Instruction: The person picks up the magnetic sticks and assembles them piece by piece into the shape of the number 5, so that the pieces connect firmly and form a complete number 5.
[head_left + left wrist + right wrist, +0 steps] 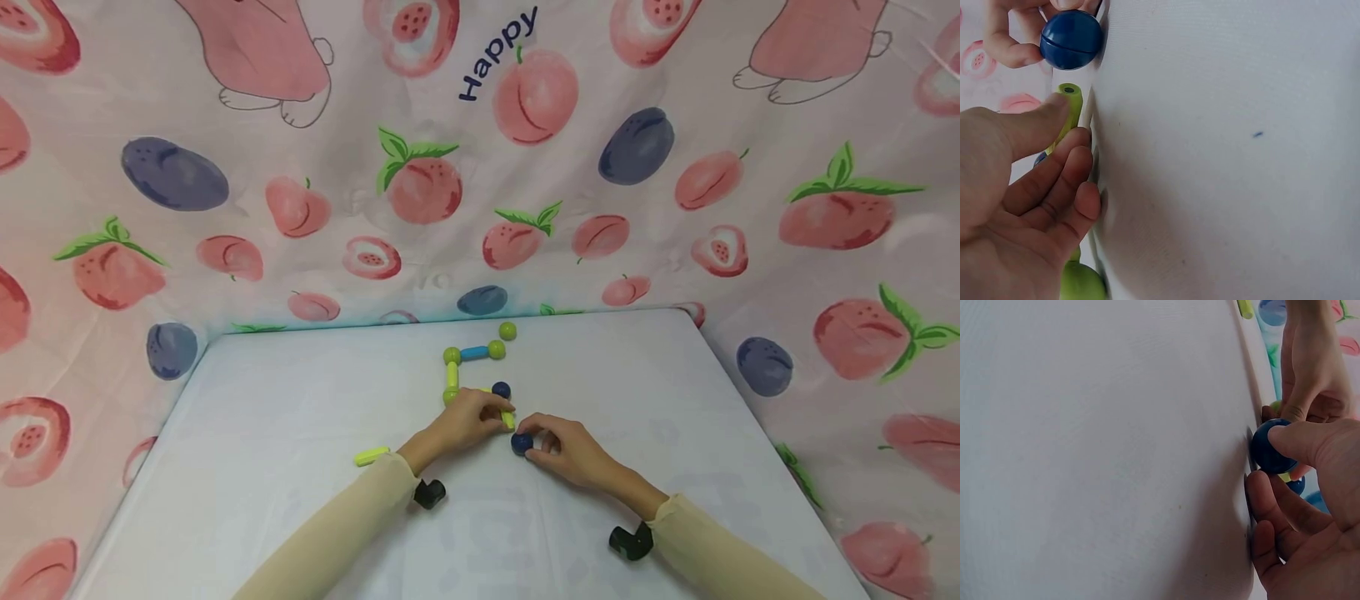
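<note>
Between thumb and fingers, my left hand [468, 418] pinches a yellow-green rod [508, 420]. The left wrist view shows a small dark hole in the near end of that rod [1070, 91]. My right hand [576, 452] pinches a dark blue ball [522, 443] with a groove around it, just off that end, with a small gap between. Another dark blue ball [501, 389] sits at the rod's far end. Beyond my left hand, green balls [452, 356] are joined by a yellow rod [452, 375] and a blue rod [474, 353]. My left hand partly hides this assembly.
A loose yellow rod [371, 456] lies on the white tabletop [300, 392] beside my left forearm. One green ball [507, 331] lies near the back edge, apart from the joined pieces. A fruit-patterned cloth [337, 167] hangs behind the table.
</note>
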Tool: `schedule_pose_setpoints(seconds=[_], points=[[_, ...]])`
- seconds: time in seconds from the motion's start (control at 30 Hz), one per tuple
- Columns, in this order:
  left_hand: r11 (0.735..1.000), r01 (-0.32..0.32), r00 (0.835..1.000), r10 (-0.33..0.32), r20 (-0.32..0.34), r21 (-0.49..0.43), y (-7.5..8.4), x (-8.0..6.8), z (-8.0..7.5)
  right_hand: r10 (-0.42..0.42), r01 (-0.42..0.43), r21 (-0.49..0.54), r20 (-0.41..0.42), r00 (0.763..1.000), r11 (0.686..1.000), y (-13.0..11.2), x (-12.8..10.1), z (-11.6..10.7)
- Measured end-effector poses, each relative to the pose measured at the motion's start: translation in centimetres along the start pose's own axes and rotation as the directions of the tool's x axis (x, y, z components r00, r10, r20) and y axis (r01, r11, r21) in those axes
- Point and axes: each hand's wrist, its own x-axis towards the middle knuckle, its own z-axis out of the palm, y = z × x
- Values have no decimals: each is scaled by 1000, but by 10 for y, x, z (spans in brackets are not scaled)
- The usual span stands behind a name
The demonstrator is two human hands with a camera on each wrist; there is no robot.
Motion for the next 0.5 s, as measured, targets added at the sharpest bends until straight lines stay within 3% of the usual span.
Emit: schedule_pose_setpoints(seconds=[0.23, 0.5], points=[[999, 4, 1000, -5, -31, -34, -3, -2, 1, 0, 0, 16, 0, 1000, 1000, -2, 4, 5], [1000, -11, 999, 11, -38, -9, -2, -3, 2, 28, -28, -14, -22, 999, 1000, -4, 6, 9]])
